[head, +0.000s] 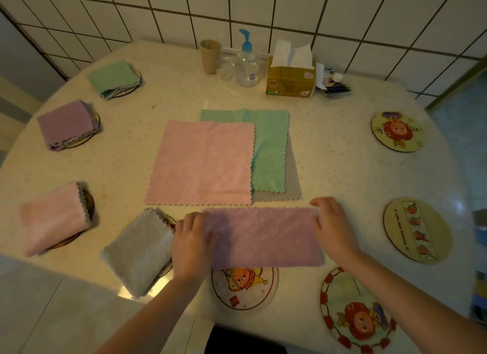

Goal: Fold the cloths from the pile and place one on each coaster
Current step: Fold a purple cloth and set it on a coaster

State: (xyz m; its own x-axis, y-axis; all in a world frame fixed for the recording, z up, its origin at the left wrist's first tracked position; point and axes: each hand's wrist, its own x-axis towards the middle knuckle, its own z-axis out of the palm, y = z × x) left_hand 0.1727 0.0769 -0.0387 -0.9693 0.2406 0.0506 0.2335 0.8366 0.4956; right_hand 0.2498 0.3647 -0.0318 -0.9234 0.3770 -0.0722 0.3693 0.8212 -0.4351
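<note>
Purple quilted cloth [266,237]; pile: pink cloth [203,164], green cloth [271,148], grey cloth [292,185]; cartoon-print coaster [243,288].

no legible text anywhere, small red-and-white marks on the front of the yellow tissue box [290,83] too blurred to read, label on the pump bottle [246,66] left of the box likewise unreadable
</note>
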